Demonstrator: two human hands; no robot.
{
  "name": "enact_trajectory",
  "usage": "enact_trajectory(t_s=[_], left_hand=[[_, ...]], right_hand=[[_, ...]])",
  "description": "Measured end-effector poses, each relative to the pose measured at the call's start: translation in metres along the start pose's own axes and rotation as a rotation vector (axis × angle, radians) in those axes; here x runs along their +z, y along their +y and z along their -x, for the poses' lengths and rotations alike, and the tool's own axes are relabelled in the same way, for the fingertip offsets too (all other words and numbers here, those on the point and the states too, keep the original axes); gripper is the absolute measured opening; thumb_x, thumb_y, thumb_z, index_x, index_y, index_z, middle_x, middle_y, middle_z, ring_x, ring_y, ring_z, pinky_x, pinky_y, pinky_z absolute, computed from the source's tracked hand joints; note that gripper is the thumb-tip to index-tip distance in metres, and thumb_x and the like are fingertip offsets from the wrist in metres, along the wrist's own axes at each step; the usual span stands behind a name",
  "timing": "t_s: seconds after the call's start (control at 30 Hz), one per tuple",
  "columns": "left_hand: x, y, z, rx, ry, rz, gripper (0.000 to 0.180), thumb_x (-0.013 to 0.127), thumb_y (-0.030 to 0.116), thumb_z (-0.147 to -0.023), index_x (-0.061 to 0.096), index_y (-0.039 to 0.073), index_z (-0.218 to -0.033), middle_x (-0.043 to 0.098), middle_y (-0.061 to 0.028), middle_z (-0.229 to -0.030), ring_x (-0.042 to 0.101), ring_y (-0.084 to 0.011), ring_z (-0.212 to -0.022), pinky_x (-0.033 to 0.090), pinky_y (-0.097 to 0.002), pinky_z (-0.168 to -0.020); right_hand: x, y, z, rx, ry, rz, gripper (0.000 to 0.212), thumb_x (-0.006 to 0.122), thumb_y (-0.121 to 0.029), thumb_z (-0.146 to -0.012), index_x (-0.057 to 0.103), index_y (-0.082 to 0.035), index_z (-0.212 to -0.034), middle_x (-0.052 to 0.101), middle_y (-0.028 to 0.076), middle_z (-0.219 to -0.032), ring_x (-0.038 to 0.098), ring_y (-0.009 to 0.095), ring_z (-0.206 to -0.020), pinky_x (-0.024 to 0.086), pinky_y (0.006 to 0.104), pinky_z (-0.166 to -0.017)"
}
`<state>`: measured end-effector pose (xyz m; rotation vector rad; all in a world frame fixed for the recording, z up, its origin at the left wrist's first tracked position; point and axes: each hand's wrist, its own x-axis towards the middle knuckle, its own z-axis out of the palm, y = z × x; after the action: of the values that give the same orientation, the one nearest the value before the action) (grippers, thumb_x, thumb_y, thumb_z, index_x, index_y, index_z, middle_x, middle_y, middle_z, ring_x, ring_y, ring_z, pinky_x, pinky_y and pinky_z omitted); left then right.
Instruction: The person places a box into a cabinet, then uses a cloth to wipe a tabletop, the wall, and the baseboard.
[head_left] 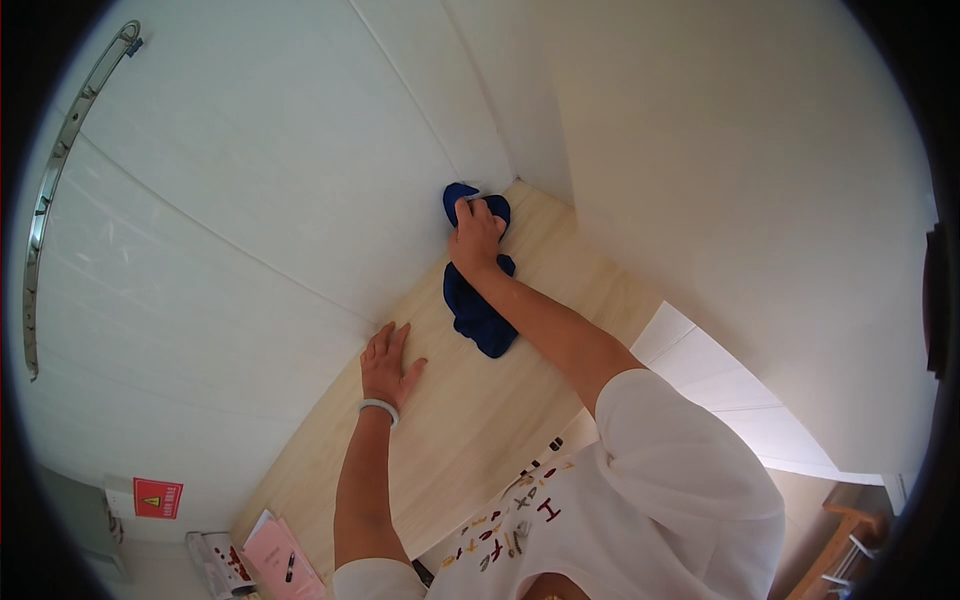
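Fabric (484, 318), dark blue and bunched, lies on the pale wooden tabletop (440, 440) under the right hand (478, 232), showing both beyond its fingers and just behind its wrist; whether it is one piece or two cannot be told. The hands are apart: the left hand (388, 368), nearer the body, rests fingers spread and holding nothing, while the right's curled fingers touch the fabric, pinching or merely pressing. Pressing or shifting the fabric seems the step in hand, and the next move probably calls for firm right-hand contact.
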<state>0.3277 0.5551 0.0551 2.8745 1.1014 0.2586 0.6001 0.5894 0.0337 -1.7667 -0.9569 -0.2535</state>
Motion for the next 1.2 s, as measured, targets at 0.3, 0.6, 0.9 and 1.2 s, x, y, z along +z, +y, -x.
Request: enact_trajectory(t_s=[0.3, 0.6, 0.9, 1.2], left_hand=[[0.001, 0.0, 0.0, -0.002, -0.012, -0.015, 0.065, 0.058, 0.045, -0.083, 0.044, 0.016, -0.139, 0.038, -0.0125, -0.144, 0.033, -0.0308, -0.133, 0.026, -0.044, -0.108], [0.0, 0.002, -0.001, 0.0, -0.01, -0.008, 0.064, 0.058, 0.044, -0.082, 0.046, 0.014, -0.138, 0.038, -0.0126, -0.144, 0.034, -0.0307, -0.133, 0.026, -0.044, -0.108], [0.0, 0.002, -0.002, 0.002, -0.011, -0.001, 0.065, 0.057, 0.046, -0.083, 0.045, 0.015, -0.139, 0.038, -0.0127, -0.144, 0.033, -0.031, -0.133, 0.026, -0.0441, -0.108], [0.001, 0.001, -0.002, 0.009, -0.004, -0.003, 0.065, 0.057, 0.046, -0.083, 0.045, 0.015, -0.139, 0.038, -0.0128, -0.144, 0.033, -0.0314, -0.133, 0.026, -0.0441, -0.108]], right_hand=[[-0.002, -0.001, -0.002, 0.007, 0.006, -0.007, 0.047, 0.06, 0.0, -0.075, 0.054, -0.002, -0.122, 0.053, 0.014, -0.107, 0.052, 0.029, -0.104, 0.033, 0.0447, -0.086], [0.001, 0.001, -0.001, 0.009, 0.007, 0.0, 0.046, 0.061, -0.001, -0.074, 0.055, -0.005, -0.12, 0.054, 0.014, -0.108, 0.053, 0.029, -0.103, 0.032, 0.0448, -0.086], [-0.001, 0.003, 0.0, 0.001, -0.032, 0.023, 0.047, 0.061, -0.002, -0.074, 0.055, -0.005, -0.121, 0.055, 0.013, -0.107, 0.053, 0.028, -0.101, 0.033, 0.0444, -0.085], [-0.001, -0.002, -0.003, -0.002, 0.018, 0.003, 0.044, 0.06, 0.0, -0.075, 0.056, -0.003, -0.118, 0.055, 0.013, -0.104, 0.054, 0.03, -0.098, 0.034, 0.0455, -0.085]])
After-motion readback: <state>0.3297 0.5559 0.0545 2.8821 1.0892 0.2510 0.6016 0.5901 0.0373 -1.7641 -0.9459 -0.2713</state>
